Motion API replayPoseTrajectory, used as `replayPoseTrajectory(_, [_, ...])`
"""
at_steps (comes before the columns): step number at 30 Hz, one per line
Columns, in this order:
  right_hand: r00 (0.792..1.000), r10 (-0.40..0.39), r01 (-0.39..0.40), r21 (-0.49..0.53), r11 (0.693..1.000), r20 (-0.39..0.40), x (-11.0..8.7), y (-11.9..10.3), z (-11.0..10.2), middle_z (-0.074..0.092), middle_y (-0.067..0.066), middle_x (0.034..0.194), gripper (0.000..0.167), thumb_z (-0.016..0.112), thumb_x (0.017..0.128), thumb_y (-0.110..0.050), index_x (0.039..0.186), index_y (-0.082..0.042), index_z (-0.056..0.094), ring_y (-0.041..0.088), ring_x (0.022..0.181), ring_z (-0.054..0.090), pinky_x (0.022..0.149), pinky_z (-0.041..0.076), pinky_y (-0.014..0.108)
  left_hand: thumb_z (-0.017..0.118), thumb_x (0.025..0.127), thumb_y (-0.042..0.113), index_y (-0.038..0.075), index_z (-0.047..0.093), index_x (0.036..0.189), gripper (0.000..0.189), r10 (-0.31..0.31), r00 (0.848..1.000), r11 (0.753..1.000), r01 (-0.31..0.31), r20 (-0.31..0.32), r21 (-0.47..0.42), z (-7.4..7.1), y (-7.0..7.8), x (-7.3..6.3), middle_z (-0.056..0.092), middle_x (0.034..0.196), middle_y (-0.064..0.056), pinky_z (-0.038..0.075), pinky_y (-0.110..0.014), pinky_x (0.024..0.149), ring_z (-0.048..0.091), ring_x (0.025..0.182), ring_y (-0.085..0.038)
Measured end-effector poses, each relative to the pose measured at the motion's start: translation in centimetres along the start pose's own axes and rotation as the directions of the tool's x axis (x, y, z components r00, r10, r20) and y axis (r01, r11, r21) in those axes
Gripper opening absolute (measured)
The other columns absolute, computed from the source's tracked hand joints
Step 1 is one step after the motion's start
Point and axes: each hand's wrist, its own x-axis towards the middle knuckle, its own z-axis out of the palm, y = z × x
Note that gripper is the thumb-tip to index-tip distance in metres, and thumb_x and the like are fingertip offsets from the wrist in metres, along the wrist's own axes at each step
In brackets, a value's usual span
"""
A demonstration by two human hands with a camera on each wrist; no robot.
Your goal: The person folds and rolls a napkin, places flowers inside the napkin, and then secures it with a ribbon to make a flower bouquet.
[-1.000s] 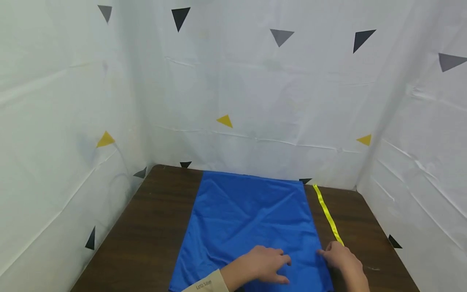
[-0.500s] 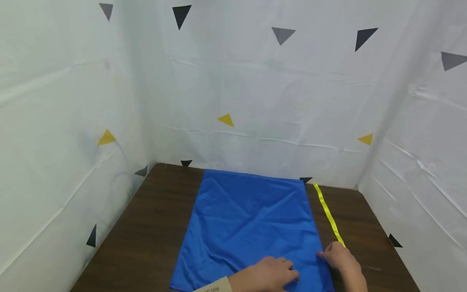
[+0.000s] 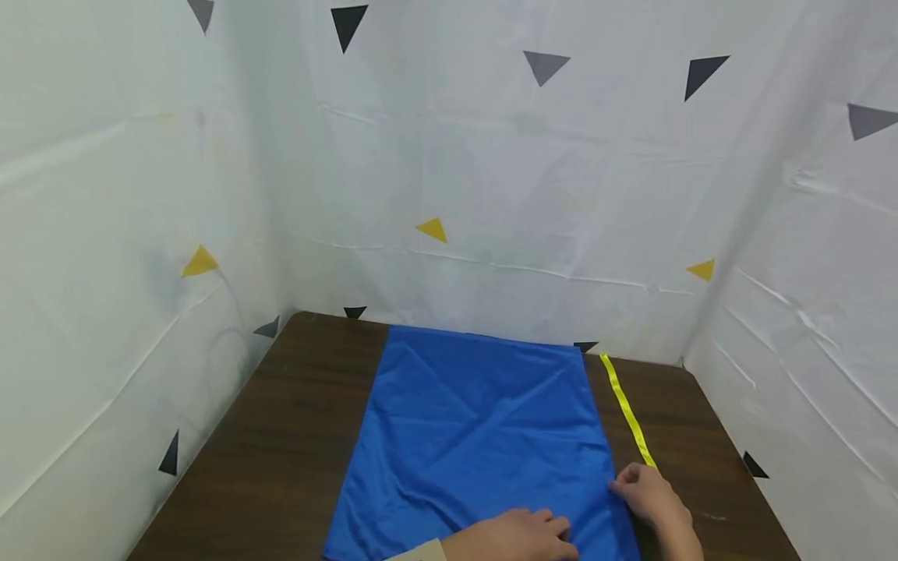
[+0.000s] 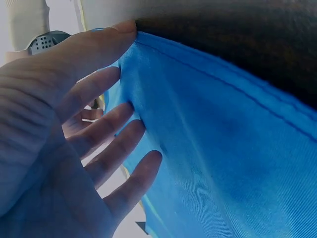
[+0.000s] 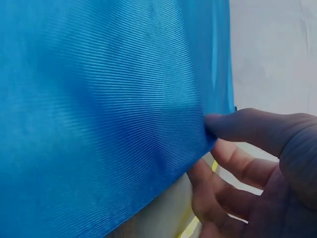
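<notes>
A blue cloth (image 3: 484, 421) with a stitched hem lies spread over the dark table, its surface lightly creased. My right hand (image 3: 651, 497) pinches its right edge between thumb and forefinger; in the right wrist view the cloth (image 5: 114, 119) is drawn up at that point, with the other fingers beneath. My left hand (image 3: 519, 536) is over the near part of the cloth. In the left wrist view, this hand (image 4: 54, 124) has its fingers spread and fairly straight, fingertips against the cloth and the thumb at the hemmed edge.
A yellow strip (image 3: 627, 409) runs along the dark wooden table (image 3: 281, 436) right of the cloth, its near end hidden by the right hand. White sheeting (image 3: 491, 171) with black, grey and yellow triangles encloses the table at the back and both sides.
My left hand has moved right and toward the near edge, its fingers coming down to the cloth. The right hand keeps its pinch in nearly the same place.
</notes>
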Motion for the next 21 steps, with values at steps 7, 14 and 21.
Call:
replayPoseTrajectory(7, [0.999,-0.043,0.044,0.124,0.991,-0.011,-0.4,0.2,0.1,0.066,0.021,0.099,0.040,0.067,0.104,-0.031,0.108,0.008,0.063,0.030,0.091,0.065,0.079,0.055,0.046,0.057,0.111,0.048,0.040,0.056,0.149,0.039,-0.021,1.000,1.000,0.021,0.006,-0.008,-0.2,0.4,-0.6,0.057,0.133,0.018,0.048,-0.020,0.095,0.052,0.113,0.002])
replayPoseTrajectory(14, [0.998,0.028,-0.050,0.384,0.922,0.062,-1.8,1.5,-0.1,0.069,0.023,0.094,0.077,0.058,0.109,-0.027,0.153,0.021,0.016,0.025,0.079,0.074,0.072,0.063,0.043,0.055,0.112,0.049,0.040,0.056,0.149,0.038,-0.007,1.000,1.000,0.007,0.000,0.008,0.1,0.2,-0.4,0.056,0.136,0.018,0.048,-0.021,0.097,0.052,0.115,0.001])
replayPoseTrajectory(21, [0.989,0.032,-0.089,0.419,0.903,0.141,-3.6,2.3,-0.6,0.072,0.019,0.089,0.069,0.050,0.105,-0.012,0.158,0.014,0.015,0.029,0.065,0.073,0.069,0.063,0.045,0.061,0.110,0.044,0.041,0.059,0.144,0.034,-0.034,0.999,0.998,0.034,0.002,-0.059,0.2,-0.5,0.7,0.057,0.131,0.018,0.049,-0.019,0.094,0.053,0.111,0.002])
